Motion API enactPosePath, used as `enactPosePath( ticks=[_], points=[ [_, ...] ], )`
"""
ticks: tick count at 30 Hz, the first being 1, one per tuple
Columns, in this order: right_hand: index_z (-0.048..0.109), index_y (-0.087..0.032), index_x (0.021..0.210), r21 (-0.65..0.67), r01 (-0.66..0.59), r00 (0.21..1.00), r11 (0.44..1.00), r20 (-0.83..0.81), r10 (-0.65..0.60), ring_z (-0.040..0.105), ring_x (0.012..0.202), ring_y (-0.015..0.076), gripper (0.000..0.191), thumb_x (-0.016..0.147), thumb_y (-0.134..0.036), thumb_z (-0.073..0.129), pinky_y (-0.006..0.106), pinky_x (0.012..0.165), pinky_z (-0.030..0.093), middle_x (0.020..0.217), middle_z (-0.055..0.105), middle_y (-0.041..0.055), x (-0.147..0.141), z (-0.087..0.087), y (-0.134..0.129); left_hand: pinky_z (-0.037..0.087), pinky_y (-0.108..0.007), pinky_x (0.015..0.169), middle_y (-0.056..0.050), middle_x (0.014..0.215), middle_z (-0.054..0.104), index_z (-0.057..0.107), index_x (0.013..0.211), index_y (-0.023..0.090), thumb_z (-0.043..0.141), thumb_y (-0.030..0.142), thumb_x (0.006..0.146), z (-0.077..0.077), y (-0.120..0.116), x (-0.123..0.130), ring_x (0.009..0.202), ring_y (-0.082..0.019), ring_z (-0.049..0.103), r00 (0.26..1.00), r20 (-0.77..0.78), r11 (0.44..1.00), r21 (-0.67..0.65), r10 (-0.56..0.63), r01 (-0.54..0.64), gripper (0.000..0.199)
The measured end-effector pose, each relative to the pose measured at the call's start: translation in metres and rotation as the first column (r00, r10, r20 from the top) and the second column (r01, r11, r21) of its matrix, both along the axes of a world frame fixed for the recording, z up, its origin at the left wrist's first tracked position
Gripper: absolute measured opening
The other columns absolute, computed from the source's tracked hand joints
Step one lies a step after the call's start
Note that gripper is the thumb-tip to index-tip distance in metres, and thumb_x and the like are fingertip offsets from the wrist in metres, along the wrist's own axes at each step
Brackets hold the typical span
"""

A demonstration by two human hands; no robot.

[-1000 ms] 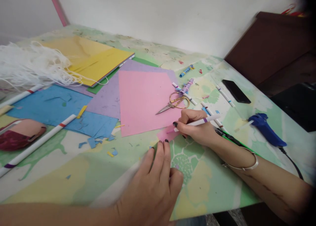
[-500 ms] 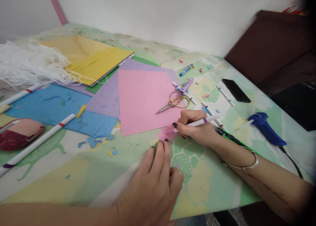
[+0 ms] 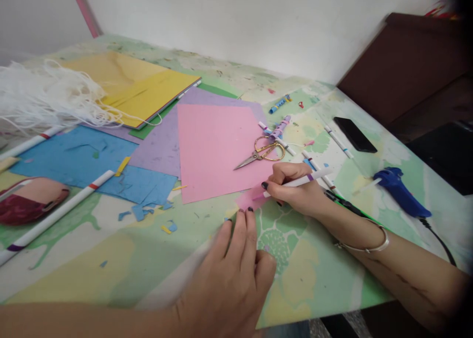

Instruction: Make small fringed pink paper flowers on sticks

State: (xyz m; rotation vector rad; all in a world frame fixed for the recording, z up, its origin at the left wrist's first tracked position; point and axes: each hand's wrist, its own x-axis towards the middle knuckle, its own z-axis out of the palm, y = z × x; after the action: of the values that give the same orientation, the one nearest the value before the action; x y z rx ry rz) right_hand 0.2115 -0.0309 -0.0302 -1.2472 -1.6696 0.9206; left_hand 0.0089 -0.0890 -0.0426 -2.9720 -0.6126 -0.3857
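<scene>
My right hand [image 3: 291,185] is closed round a white marker [image 3: 300,180] with a purple band, its tip down on a small pink paper piece [image 3: 247,198]. My left hand [image 3: 236,254] lies palm down, fingers stretched out, fingertips on the lower edge of that small piece. Just beyond is a large pink sheet [image 3: 214,151], with gold-handled scissors [image 3: 260,154] lying over its right side. A purple sheet [image 3: 157,148] shows from under it. Behind the scissors rests a rolled purple paper [image 3: 281,127].
Blue sheets [image 3: 77,155], a yellow pad [image 3: 155,91] and white string [image 3: 55,94] are at the left, near a maroon case [image 3: 31,200] and a long white marker [image 3: 62,215]. A blue glue gun [image 3: 401,192] and black phone [image 3: 355,134] lie at the right.
My right hand and its marker have shifted very slightly to the right, showing a little more of the small pink piece. The left hand keeps its place on the paper.
</scene>
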Motion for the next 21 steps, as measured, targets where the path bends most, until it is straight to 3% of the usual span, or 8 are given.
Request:
enactPosePath(
  ticks=[9,21],
  points=[
    [0.038,-0.019,0.052,-0.05,0.001,0.993,0.999,-0.121,-0.007,0.037,0.037,0.0063,0.033,0.077,-0.013,0.06,0.021,0.038,0.024,0.041,0.045,-0.0068,-0.0002,0.0032,0.0008,0.034,-0.055,0.092,-0.036,0.125,0.047,0.048,0.089,0.011,0.054,0.061,0.07,0.0004,0.0003,-0.0002,0.117,-0.049,0.044,1.0,-0.003,1.0,-0.013,0.003,-0.003,0.054],
    [0.041,-0.017,0.053,-0.011,-0.032,0.999,0.999,-0.044,0.032,0.04,0.04,0.0051,0.032,0.077,-0.016,0.063,0.02,0.04,0.028,0.046,0.048,-0.006,0.0001,0.0008,0.001,0.036,-0.053,0.091,-0.035,0.123,0.05,0.048,0.087,0.012,0.056,0.064,0.065,0.0009,-0.0006,0.0003,0.117,-0.049,0.046,1.0,-0.001,1.0,0.02,0.013,-0.013,0.057]
  ],
)
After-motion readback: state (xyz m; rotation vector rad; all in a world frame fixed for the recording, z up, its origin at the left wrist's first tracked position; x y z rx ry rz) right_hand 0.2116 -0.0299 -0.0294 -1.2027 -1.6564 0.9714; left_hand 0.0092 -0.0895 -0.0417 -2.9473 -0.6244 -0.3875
